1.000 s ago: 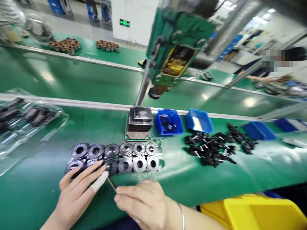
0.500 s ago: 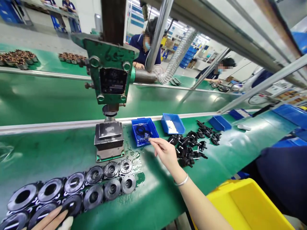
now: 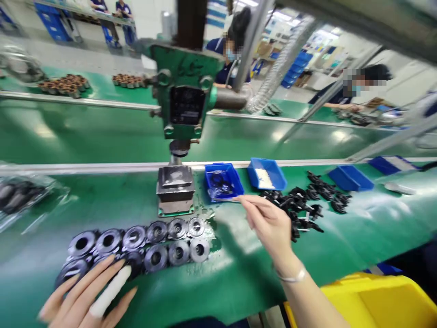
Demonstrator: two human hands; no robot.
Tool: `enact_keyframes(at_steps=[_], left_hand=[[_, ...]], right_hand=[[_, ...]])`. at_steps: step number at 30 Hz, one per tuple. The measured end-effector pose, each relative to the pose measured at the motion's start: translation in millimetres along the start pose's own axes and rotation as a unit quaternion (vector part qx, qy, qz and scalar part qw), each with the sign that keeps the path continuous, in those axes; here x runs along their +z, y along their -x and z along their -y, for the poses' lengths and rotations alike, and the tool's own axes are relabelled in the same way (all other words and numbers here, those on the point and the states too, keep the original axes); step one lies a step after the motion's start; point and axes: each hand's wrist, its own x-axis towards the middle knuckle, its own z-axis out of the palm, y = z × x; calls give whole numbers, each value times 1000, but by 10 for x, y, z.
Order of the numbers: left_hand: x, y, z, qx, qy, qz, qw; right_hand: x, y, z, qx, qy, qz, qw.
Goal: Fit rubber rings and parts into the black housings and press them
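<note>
My right hand [image 3: 268,223] pinches a thin metal tool [image 3: 227,200], whose tip lies at the near rim of a dark blue tray [image 3: 235,180]. Black rings in clear plastic are inside this tray. At the lower left, my left hand [image 3: 90,296] has its fingers spread over the near row of round black-and-metal housings [image 3: 156,258]; whether it touches them I cannot tell. White wrapping covers one of its fingers. The housings lie in two rows, several with a small white piece across the centre.
A green press [image 3: 186,98] stands above a metal block [image 3: 175,182] behind the housings. Right of the dark tray are a blue bin [image 3: 278,177] of white pieces and a pile of black parts [image 3: 303,205]. A yellow bin [image 3: 385,300] is lower right. Co-workers sit across the bench.
The view has swung left, so the bench appears further right. More of my left hand shows, with its fingers spread. My right hand's thin tool is now plainly visible at the tray's rim.
</note>
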Motion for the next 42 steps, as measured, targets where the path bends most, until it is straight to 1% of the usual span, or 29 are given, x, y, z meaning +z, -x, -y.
enact_keyframes(at_steps=[1,2,4,6,7,9,11,13,19,21,23,26,30,34,39,42], left_hand=[[-39,-99,-96,-29,-10,-7,999],[-54,-179,-169,-37,-11,-11,999],[-32,-277,-244,-39,-7,-1,999],[15,-306,-255,-27,2,22,999],[36,-305,-253,-19,5,36,999],[66,-294,-247,4,8,53,999],[82,-280,-239,22,8,53,998],[94,-255,-218,29,12,45,998],[121,-127,-112,34,28,65,997],[116,-110,-101,32,33,69,997],[103,-118,-105,31,37,74,996],[82,-157,-118,41,37,73,996],[64,-197,-126,50,32,65,996],[57,-197,-133,46,37,73,996],[56,-198,-135,50,36,69,996],[59,-189,-126,48,32,74,996]], right_hand=[[-5,58,109,-16,-15,24,999],[7,113,212,-38,-31,58,997],[94,208,388,-91,-63,145,983],[255,289,522,-144,-91,233,957],[351,326,571,-166,-98,267,944],[534,390,633,-197,-104,298,928],[665,434,655,-206,-104,301,925],[722,457,655,-197,-104,298,928],[687,470,619,-134,-93,243,956],[691,477,587,-128,-70,228,963],[712,485,552,-147,-52,226,962],[743,487,518,-187,-41,239,952],[741,489,511,-211,-27,255,943],[722,504,513,-225,-18,257,940],[665,486,541,-229,-9,252,940],[596,497,593,-220,-4,268,938]])
